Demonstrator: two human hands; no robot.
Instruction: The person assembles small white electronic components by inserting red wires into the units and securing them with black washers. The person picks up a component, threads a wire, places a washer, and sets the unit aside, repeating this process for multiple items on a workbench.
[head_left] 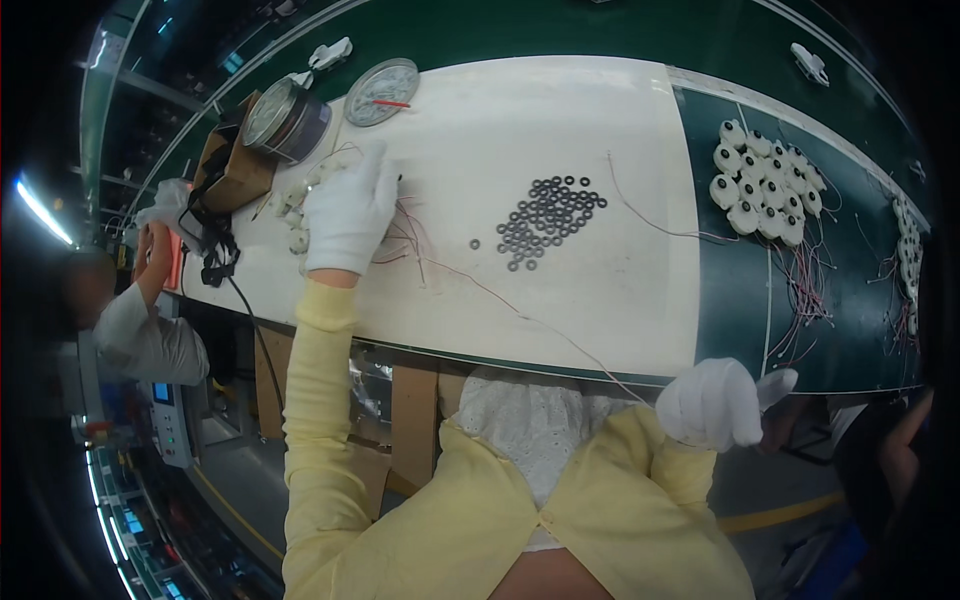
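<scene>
Basically: bench (600,110) midframe; part cluster (770,185), 2 o'clock. Left hand (350,215), 10 o'clock, at loose parts (298,240), grip hidden, can't tell. Right hand (712,405), 4 o'clock, curled, hold unclear. Dark rings (550,222), 1 o'clock. Wire (521,316) slants from 10 toward right hand; best kept slack, untangled, lifted clear of bench edge.

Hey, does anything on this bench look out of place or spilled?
Nothing looks clearly spilled. Two mild strays: one dark ring lies alone, left of the ring cluster, and one thin reddish wire trails onto the white mat, apart from the bunched wires.
</scene>
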